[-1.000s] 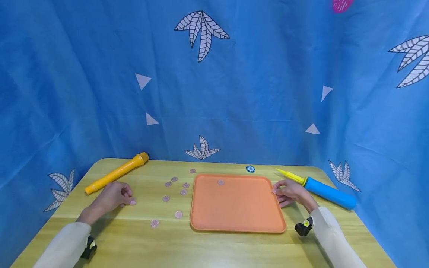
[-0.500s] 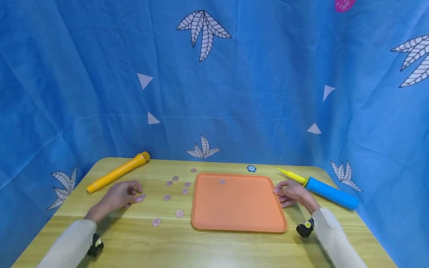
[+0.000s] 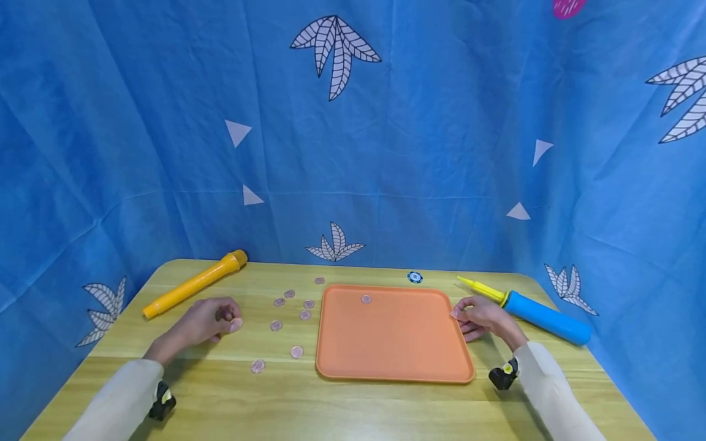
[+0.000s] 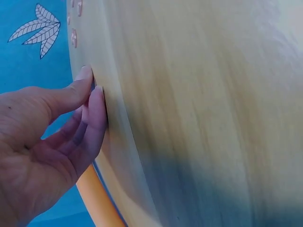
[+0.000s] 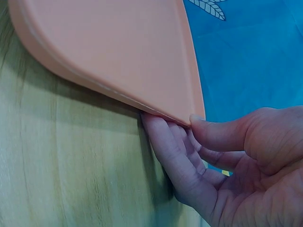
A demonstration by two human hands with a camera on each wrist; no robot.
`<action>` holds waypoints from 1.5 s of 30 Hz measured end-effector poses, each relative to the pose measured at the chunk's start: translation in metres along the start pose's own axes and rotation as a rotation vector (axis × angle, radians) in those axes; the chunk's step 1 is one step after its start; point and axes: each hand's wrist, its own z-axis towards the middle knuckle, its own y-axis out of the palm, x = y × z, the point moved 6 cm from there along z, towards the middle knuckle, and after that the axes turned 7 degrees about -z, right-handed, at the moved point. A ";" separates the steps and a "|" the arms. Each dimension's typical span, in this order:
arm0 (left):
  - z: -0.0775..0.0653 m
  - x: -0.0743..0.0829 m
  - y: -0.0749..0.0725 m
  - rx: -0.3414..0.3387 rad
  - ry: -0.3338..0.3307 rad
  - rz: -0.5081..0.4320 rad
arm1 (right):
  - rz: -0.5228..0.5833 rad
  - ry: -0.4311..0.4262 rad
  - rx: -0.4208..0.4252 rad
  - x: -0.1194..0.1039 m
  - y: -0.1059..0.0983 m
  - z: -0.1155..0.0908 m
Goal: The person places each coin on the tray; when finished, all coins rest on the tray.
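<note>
One pink disc (image 3: pixel 236 324) in left hand (image 3: pixel 203 321), right hand (image 3: pixel 481 315) gripping orange tray (image 3: pixel 394 343)

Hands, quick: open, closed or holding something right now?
Left hand: closed, pinching a pink disc.
Right hand: closed, gripping the edge of the tray.

Ten coins (image 3: pixel 276 326) are showing. One tray (image 3: pixel 394 343), one chip (image 3: pixel 415 277), one tube (image 3: pixel 193 285), one pump (image 3: pixel 543 315) are occupying the worktop (image 3: pixel 386 411).
</note>
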 end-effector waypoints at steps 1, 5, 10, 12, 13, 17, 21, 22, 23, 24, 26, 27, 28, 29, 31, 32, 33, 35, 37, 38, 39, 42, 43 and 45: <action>0.000 0.001 0.002 -0.003 0.009 -0.007 | -0.005 0.001 -0.001 0.001 0.000 -0.001; 0.004 0.002 0.007 -0.006 0.042 -0.035 | -0.018 0.009 0.010 0.001 -0.002 -0.003; 0.010 0.008 0.002 0.089 0.089 -0.012 | -0.014 0.000 0.015 -0.003 0.001 -0.001; 0.011 0.014 -0.001 0.173 0.129 0.017 | -0.012 -0.008 0.013 -0.005 0.002 0.000; 0.012 0.017 -0.001 0.213 0.148 0.029 | -0.009 -0.006 0.017 -0.005 0.003 0.001; 0.019 0.030 0.003 0.317 0.179 0.002 | -0.016 0.002 0.034 -0.005 0.001 0.002; 0.029 0.043 0.017 0.299 0.126 -0.140 | -0.022 0.000 0.031 -0.004 -0.003 0.003; 0.032 0.047 0.021 0.286 0.112 -0.173 | -0.025 -0.001 0.021 -0.003 -0.004 0.003; 0.035 0.050 0.026 0.271 0.101 -0.196 | -0.019 0.005 0.012 -0.003 -0.005 0.003; 0.039 0.054 0.030 0.252 0.087 -0.220 | -0.018 0.009 -0.001 -0.002 -0.006 0.003; 0.046 0.062 0.040 0.215 0.061 -0.262 | -0.017 0.018 -0.030 -0.001 -0.008 0.004; 0.049 0.065 0.045 0.199 0.046 -0.287 | -0.010 0.030 -0.035 0.000 -0.009 0.004; 0.052 0.069 0.049 0.189 0.038 -0.305 | -0.009 0.035 -0.039 0.000 -0.009 0.004; 0.056 0.071 0.053 0.183 0.027 -0.335 | -0.008 0.035 -0.044 0.000 -0.009 0.004; 0.061 0.077 0.062 0.175 0.011 -0.404 | -0.010 0.022 -0.053 -0.001 -0.008 0.005; 0.064 0.079 0.066 0.172 0.003 -0.441 | -0.008 0.019 -0.053 -0.001 -0.007 0.006; 0.066 0.081 0.071 0.165 -0.005 -0.482 | -0.001 0.025 -0.051 -0.001 -0.006 0.007; 0.072 0.085 0.081 0.138 -0.021 -0.554 | -0.005 0.024 -0.055 -0.002 -0.005 0.007; 0.078 0.090 0.093 0.097 -0.031 -0.616 | -0.005 0.038 -0.045 -0.001 -0.004 0.007; 0.081 0.093 0.098 0.077 -0.036 -0.645 | -0.009 0.040 -0.044 -0.001 -0.005 0.007; 0.083 0.096 0.103 0.057 -0.040 -0.672 | -0.013 0.041 -0.043 -0.002 -0.005 0.007; 0.090 0.103 0.114 0.010 -0.039 -0.740 | -0.026 0.042 -0.028 -0.002 -0.006 0.006; 0.092 0.104 0.117 0.000 -0.040 -0.762 | -0.028 0.042 -0.029 -0.002 -0.006 0.006; 0.096 0.107 0.123 -0.010 -0.039 -0.786 | -0.036 0.043 -0.027 -0.003 -0.007 0.006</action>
